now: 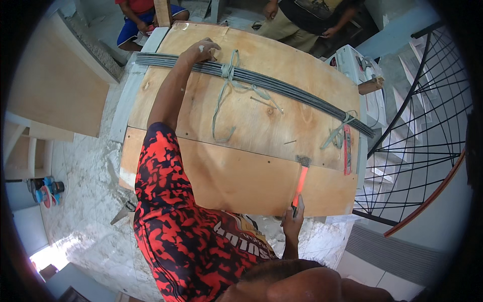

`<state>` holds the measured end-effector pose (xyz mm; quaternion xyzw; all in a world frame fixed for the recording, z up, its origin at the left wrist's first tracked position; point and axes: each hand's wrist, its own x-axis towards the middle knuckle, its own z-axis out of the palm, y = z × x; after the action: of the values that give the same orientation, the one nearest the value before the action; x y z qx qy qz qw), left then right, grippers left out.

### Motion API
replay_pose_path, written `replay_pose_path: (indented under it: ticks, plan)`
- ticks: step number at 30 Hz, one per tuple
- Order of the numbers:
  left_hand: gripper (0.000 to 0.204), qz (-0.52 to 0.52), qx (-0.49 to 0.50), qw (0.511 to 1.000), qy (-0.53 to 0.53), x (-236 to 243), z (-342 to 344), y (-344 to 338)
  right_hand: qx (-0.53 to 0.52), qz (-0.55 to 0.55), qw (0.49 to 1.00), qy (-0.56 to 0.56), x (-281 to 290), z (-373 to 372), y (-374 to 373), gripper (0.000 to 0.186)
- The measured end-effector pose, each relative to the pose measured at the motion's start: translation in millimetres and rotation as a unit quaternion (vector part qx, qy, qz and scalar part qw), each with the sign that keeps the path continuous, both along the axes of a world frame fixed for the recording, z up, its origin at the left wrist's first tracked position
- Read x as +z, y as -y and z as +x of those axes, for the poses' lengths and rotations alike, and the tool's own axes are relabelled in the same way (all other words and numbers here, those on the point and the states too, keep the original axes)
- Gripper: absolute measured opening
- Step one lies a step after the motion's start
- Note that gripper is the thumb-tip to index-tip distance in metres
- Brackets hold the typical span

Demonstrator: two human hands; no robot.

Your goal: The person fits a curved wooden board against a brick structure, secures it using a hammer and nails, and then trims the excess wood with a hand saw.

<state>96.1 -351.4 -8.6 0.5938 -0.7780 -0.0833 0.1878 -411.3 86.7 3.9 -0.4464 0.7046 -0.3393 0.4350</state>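
My left hand [200,50] reaches over the far left part of a bundle of thin grey metal rods [297,90]. Its fingers are curled, and whatever they pinch is too small to make out. A pale green strip [228,71] ties the bundle near that hand, and a second strip [342,129] binds its right end. At the near edge, my right hand [293,216] grips the red handle of a hammer [302,173], whose dark head rests on the plywood panel [226,173]. Nails [290,142] lie loose on the wood between the hammer and the rods.
A red level-like bar [347,150] lies by the panel's right edge. Beyond it stand a white box [352,65] and black metal grillwork [417,116]. Two other people are at the far side, one seated [133,22], one in dark clothing [317,17]. Blue power tools [48,192] sit on the left floor.
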Motion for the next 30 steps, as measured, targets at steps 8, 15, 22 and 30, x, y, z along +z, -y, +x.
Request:
replay_pose_path:
  ticks: [8,15,22,30]
  plan:
    - [0.013,0.076,-0.060,0.983,-0.154,-8,-11,19,-0.029,-0.017,0.999,0.002,-2,7,-3,0.052]
    - [0.024,-0.060,-0.029,0.997,0.042,-34,0,37,-0.001,-0.032,0.999,-0.018,-4,0,-1,0.055]
    - [0.024,-0.091,0.142,0.945,-0.282,8,-26,-9,0.021,-0.112,0.985,-0.126,-29,-14,-7,0.044]
    - [0.012,0.200,0.003,0.840,-0.504,63,-211,-267,0.031,-0.158,0.977,0.136,39,43,39,0.022]
